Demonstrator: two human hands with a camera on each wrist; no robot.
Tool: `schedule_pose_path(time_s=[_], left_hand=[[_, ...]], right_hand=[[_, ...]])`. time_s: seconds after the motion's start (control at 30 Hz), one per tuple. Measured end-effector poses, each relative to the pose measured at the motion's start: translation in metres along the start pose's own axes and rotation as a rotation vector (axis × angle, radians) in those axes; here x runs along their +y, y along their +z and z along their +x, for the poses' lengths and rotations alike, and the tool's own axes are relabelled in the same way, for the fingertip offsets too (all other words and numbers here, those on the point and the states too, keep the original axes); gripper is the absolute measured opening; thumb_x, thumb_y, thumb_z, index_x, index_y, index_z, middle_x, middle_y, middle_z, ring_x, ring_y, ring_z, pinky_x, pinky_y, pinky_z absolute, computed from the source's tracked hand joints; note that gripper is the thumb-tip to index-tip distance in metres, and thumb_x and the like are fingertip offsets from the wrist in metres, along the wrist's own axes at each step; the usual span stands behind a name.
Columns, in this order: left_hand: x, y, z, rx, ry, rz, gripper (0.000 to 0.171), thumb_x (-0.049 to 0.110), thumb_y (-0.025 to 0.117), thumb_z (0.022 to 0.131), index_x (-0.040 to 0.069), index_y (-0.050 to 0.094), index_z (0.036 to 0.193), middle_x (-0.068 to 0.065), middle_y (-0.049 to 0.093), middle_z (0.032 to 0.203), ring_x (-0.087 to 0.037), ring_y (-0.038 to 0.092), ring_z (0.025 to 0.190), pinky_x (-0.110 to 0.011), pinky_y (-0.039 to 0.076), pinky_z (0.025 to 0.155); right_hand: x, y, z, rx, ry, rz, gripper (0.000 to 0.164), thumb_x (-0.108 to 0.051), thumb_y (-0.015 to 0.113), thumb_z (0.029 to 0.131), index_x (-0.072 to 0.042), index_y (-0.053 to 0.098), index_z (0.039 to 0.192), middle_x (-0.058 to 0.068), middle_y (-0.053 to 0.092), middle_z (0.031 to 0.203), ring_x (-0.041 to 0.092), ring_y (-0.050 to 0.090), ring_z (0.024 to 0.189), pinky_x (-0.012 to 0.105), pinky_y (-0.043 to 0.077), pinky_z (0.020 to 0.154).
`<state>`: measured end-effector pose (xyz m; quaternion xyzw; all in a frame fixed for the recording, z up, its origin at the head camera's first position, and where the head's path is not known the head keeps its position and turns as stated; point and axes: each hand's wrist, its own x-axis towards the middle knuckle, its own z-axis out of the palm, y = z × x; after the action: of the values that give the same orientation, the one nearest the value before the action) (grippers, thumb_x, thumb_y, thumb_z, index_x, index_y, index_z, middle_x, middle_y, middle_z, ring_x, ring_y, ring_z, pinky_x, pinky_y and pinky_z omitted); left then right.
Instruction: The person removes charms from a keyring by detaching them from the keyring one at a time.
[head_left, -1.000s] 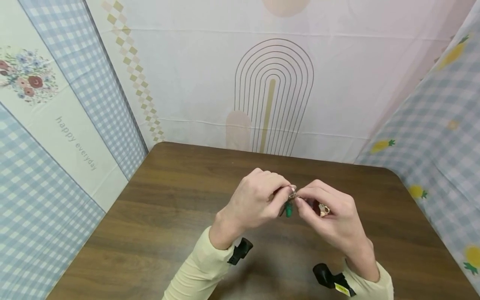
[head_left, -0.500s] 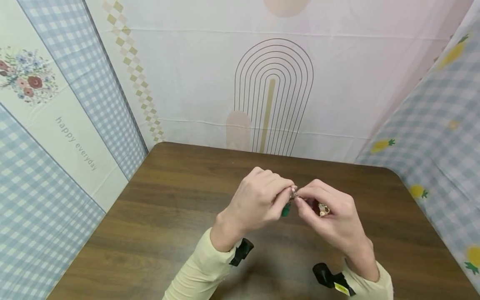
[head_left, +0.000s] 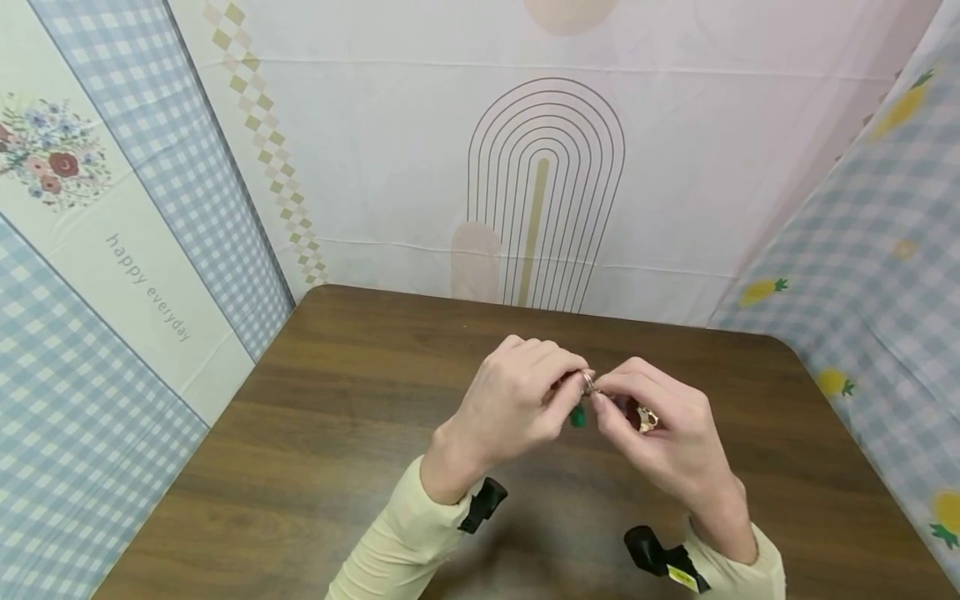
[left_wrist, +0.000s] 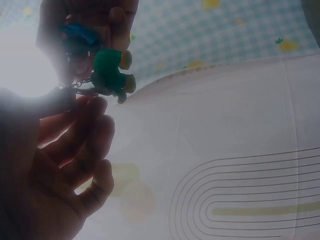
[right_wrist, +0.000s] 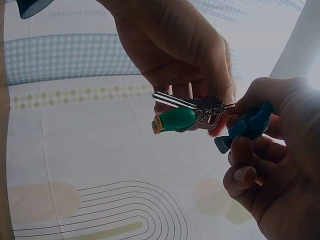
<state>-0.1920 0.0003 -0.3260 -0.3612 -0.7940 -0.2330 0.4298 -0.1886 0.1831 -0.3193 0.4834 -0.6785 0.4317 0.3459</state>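
Above the table, my left hand [head_left: 513, 396] pinches a metal key ring [head_left: 588, 382] between thumb and forefinger. A silver key [right_wrist: 175, 100] and a small green figure charm [right_wrist: 176, 119] hang beside that hand. Facing it, my right hand [head_left: 667, 425] pinches the end of a short chain at the ring. A blue figure keychain [right_wrist: 254, 124] sits among the right hand's curled fingers. A gold-coloured piece [head_left: 647, 419] shows inside the right hand in the head view. Fingertips hide part of the ring, so how the chain meets it cannot be told.
Both hands are over a brown wooden table [head_left: 337, 400]. Patterned cloths hang behind it [head_left: 390, 167] and at both sides. Black wrist cameras are strapped over the pale yellow sleeves [head_left: 401, 533].
Both hands stay nearly in place with the ring between them. The green charm swings slightly left, then back right, and sits a little higher than a second ago.
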Motion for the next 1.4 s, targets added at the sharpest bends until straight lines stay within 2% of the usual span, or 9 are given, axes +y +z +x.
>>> schedule_pose_path(time_s=[0.2, 0.43, 0.57, 0.77, 0.9, 1.0, 1.2, 1.4], left_hand=[[0.0005, -0.0004, -0.0004, 0.022, 0.031, 0.027, 0.008, 0.017, 0.065, 0.091, 0.017, 0.071, 0.085, 0.009, 0.065, 0.075, -0.006, 0.057, 0.066, -0.021, 0.043, 0.068], [0.0006, 0.0008, -0.0005, 0.007, -0.017, -0.027, 0.012, 0.016, 0.065, 0.091, 0.018, 0.074, 0.083, 0.011, 0.07, 0.073, -0.005, 0.053, 0.061, -0.021, 0.043, 0.067], [0.0002, 0.001, 0.0001, -0.008, -0.025, -0.036, 0.01, 0.015, 0.065, 0.09, 0.017, 0.073, 0.085, 0.01, 0.069, 0.075, -0.005, 0.056, 0.064, -0.02, 0.043, 0.067], [-0.0015, 0.0, 0.0022, 0.006, 0.022, -0.03, 0.003, 0.015, 0.069, 0.089, 0.015, 0.07, 0.091, 0.007, 0.067, 0.081, -0.005, 0.06, 0.073, -0.021, 0.045, 0.072], [-0.0014, -0.0002, 0.0036, 0.034, 0.045, -0.014, 0.002, 0.013, 0.07, 0.087, 0.015, 0.069, 0.087, 0.007, 0.066, 0.078, -0.007, 0.06, 0.071, -0.023, 0.045, 0.072], [-0.0013, 0.0002, 0.0039, 0.032, 0.029, -0.023, 0.006, 0.012, 0.067, 0.087, 0.015, 0.068, 0.082, 0.007, 0.065, 0.075, -0.006, 0.058, 0.068, -0.022, 0.044, 0.071], [-0.001, 0.003, 0.0027, 0.009, -0.042, -0.098, 0.012, 0.011, 0.065, 0.087, 0.016, 0.066, 0.077, 0.009, 0.064, 0.07, -0.004, 0.055, 0.063, -0.021, 0.043, 0.069], [-0.0006, 0.0055, 0.0023, 0.026, -0.074, -0.115, 0.008, 0.011, 0.066, 0.088, 0.016, 0.068, 0.081, 0.009, 0.064, 0.072, -0.002, 0.056, 0.065, -0.02, 0.041, 0.068]], right_hand=[[0.001, -0.0002, -0.0008, 0.005, -0.011, 0.018, 0.019, -0.011, 0.06, 0.093, 0.0, 0.064, 0.079, 0.002, 0.055, 0.073, -0.001, 0.043, 0.064, 0.011, 0.035, 0.051], [0.0016, 0.0007, -0.0009, 0.007, -0.013, 0.048, 0.016, -0.009, 0.061, 0.092, 0.0, 0.065, 0.079, 0.003, 0.056, 0.073, 0.0, 0.044, 0.066, 0.012, 0.035, 0.051], [0.001, -0.0012, -0.0003, 0.011, -0.009, 0.024, 0.017, -0.009, 0.061, 0.092, 0.0, 0.065, 0.078, 0.002, 0.055, 0.073, -0.001, 0.044, 0.065, 0.012, 0.035, 0.051], [0.0014, -0.0042, 0.001, 0.017, -0.013, 0.016, 0.017, -0.009, 0.061, 0.091, -0.001, 0.064, 0.076, 0.002, 0.055, 0.072, 0.0, 0.044, 0.065, 0.013, 0.035, 0.051], [0.0011, -0.005, 0.0025, 0.017, -0.014, 0.023, 0.017, -0.008, 0.061, 0.091, -0.001, 0.064, 0.076, 0.003, 0.055, 0.072, 0.0, 0.044, 0.065, 0.013, 0.035, 0.051], [0.0009, -0.0053, 0.0036, 0.011, -0.009, 0.025, 0.016, -0.008, 0.061, 0.091, -0.001, 0.065, 0.077, 0.002, 0.055, 0.072, 0.0, 0.044, 0.065, 0.013, 0.035, 0.051], [0.0014, -0.0049, 0.0038, 0.0, -0.008, 0.019, 0.015, -0.008, 0.06, 0.091, -0.002, 0.064, 0.077, 0.001, 0.055, 0.072, 0.001, 0.044, 0.065, 0.013, 0.035, 0.051], [0.0016, -0.0059, 0.0036, -0.002, -0.007, -0.004, 0.016, -0.008, 0.059, 0.091, -0.003, 0.064, 0.077, 0.001, 0.054, 0.072, 0.001, 0.044, 0.064, 0.014, 0.035, 0.052]])
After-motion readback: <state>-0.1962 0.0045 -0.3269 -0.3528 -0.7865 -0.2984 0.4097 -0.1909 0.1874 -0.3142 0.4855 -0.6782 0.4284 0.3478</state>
